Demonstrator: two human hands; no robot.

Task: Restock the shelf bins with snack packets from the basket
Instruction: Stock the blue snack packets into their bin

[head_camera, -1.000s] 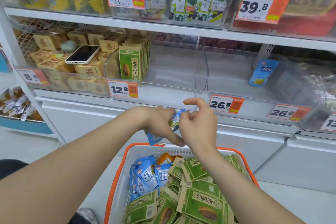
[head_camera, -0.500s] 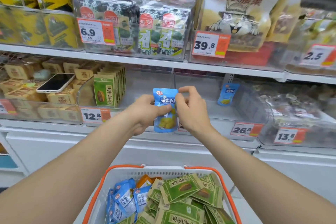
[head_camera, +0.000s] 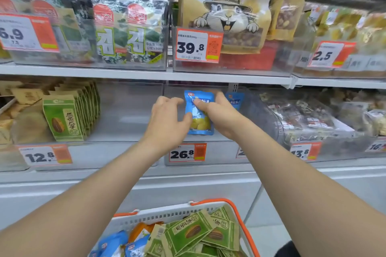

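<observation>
A blue snack packet (head_camera: 199, 113) stands upright inside the clear shelf bin (head_camera: 208, 154) marked 26.8. My left hand (head_camera: 167, 123) pinches the packet's left edge, thumb low on it. My right hand (head_camera: 221, 116) holds its right side with the thumb across the front. A second blue packet (head_camera: 236, 99) stands at the back of the same bin, partly hidden by my right hand. Below, the white basket with an orange rim (head_camera: 240, 221) holds several green packets (head_camera: 192, 230) and blue packets (head_camera: 112, 244).
The bin to the left, marked 12.8, has a row of green packets (head_camera: 66, 122) at its left side. The right-hand bin (head_camera: 309, 119) is full of dark wrapped snacks. Seaweed packs (head_camera: 125, 31) and a large cashew bag (head_camera: 229, 8) fill the shelf above.
Both hands lifted the blue packet out of the basket and carried it forward into the 26.8 bin. The camera view rose and moved closer to the shelf.
</observation>
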